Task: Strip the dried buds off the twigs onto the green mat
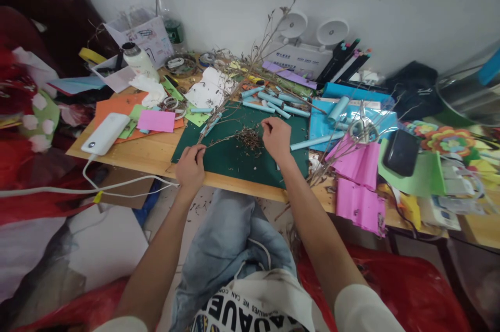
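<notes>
Jeans (230,238) nearest; left hand (190,165) pinches twig (219,140), right hand (276,138) pinches dry scraps (250,139) on green mat (234,168).

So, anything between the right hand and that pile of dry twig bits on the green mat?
Nothing visible. The right hand sits directly beside the pile of dry brown twig bits on the dark green mat; the light-blue paper rolls lie farther back, off that line.
</notes>
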The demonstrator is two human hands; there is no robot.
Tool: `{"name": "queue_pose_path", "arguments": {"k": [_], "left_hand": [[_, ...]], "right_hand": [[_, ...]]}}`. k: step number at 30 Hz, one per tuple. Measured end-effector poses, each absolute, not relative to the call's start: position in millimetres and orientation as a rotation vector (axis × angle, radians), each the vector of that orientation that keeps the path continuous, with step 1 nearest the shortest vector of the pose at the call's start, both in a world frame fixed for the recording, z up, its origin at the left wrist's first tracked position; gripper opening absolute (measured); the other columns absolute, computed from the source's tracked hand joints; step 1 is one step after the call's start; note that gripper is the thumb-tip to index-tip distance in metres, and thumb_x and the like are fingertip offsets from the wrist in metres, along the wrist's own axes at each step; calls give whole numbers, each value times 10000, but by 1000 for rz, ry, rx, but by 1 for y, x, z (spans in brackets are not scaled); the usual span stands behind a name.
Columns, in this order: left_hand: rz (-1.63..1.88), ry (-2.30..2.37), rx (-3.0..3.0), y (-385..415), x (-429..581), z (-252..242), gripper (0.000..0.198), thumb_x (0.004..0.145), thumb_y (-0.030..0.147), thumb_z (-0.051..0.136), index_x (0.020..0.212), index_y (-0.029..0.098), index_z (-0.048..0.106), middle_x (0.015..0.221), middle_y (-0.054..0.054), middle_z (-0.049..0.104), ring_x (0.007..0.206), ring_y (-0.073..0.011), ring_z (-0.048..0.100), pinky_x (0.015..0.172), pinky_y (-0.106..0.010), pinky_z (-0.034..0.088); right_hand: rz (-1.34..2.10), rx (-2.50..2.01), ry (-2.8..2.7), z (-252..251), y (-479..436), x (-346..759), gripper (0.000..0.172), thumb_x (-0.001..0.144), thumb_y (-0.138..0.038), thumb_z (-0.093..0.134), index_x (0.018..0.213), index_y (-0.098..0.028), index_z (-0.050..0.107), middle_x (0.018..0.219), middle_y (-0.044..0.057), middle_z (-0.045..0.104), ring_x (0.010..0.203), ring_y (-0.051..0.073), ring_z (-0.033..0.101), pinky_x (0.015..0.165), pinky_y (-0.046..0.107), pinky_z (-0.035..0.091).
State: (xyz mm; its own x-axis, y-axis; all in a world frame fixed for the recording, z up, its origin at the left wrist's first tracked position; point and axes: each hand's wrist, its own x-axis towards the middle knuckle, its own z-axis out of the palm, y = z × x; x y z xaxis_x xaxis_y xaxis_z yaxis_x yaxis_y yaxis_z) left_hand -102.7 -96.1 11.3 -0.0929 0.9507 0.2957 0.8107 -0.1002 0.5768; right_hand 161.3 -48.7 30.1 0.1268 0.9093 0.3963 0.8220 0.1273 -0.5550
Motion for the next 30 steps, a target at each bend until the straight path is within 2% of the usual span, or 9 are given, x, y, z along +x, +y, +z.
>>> {"name": "queue_pose_path", "arguments": {"k": [5, 8, 12, 15, 19, 23, 27, 30], "left_hand": [[968, 1965, 1958, -96, -103, 10, 257, 971, 355, 463, 1020, 253, 694, 984, -40, 685, 909, -194, 621, 741, -290, 421], [969, 1953, 1966, -96, -103, 9, 254, 972, 345, 462, 1014, 252, 694, 978, -36, 684, 907, -191, 620, 747, -292, 419], [988, 1942, 1967, -96, -103, 9, 248, 970, 335, 469, 1012, 247, 697, 983, -35, 688, 905, -190, 622, 751, -291, 421], [990, 1935, 1966, -96, -103, 9, 252, 971, 342, 468, 1016, 249, 698, 986, -35, 689, 904, -189, 624, 747, -288, 424], [962, 1919, 1981, -97, -102, 8, 249, 969, 341, 474, 1012, 254, 703, 987, -34, 690, 896, -186, 625, 729, -282, 422], [980, 1951, 1961, -96, -102, 7, 248, 970, 341, 475, 1022, 257, 702, 970, -35, 685, 875, -183, 625, 728, -282, 420], [1008, 1938, 1939, -96, -102, 8, 256, 973, 341, 470, 1030, 254, 705, 970, -38, 683, 882, -186, 624, 749, -288, 424], [1022, 1946, 1934, -96, -102, 8, 260, 975, 343, 468, 1033, 251, 704, 975, -38, 681, 888, -185, 623, 749, -286, 421]], "right_hand": [[368, -1560, -1707, 29, -52, 166, 247, 848, -177, 500, 923, -192, 735, 927, 67, 716, 819, 188, 634, 795, 326, 494], [437, -1548, -1700, 28, -53, 161, 239, 841, -234, 553, 992, -192, 734, 966, 70, 716, 816, 185, 641, 803, 328, 503], [457, -1568, -1717, 29, -49, 157, 161, 845, -242, 571, 876, -189, 719, 873, 56, 713, 789, 191, 630, 795, 334, 482], [357, -1568, -1854, 34, -46, 158, 187, 875, -175, 495, 841, -181, 678, 854, 75, 681, 835, 214, 598, 797, 346, 449], [118, -1558, -2047, 41, -43, 157, 222, 923, -180, 417, 904, -183, 639, 953, 123, 627, 954, 262, 528, 862, 390, 404], [5, -1740, -1791, 39, -33, 163, 237, 901, -138, 387, 923, -165, 621, 962, 152, 613, 943, 275, 530, 853, 414, 407], [175, -1707, -1700, 33, -29, 179, 177, 834, -160, 486, 837, -177, 663, 835, 92, 667, 810, 233, 579, 801, 386, 453], [415, -1564, -1763, 29, -38, 182, 164, 794, -179, 555, 846, -198, 709, 834, 44, 709, 772, 195, 618, 774, 347, 489]]}}
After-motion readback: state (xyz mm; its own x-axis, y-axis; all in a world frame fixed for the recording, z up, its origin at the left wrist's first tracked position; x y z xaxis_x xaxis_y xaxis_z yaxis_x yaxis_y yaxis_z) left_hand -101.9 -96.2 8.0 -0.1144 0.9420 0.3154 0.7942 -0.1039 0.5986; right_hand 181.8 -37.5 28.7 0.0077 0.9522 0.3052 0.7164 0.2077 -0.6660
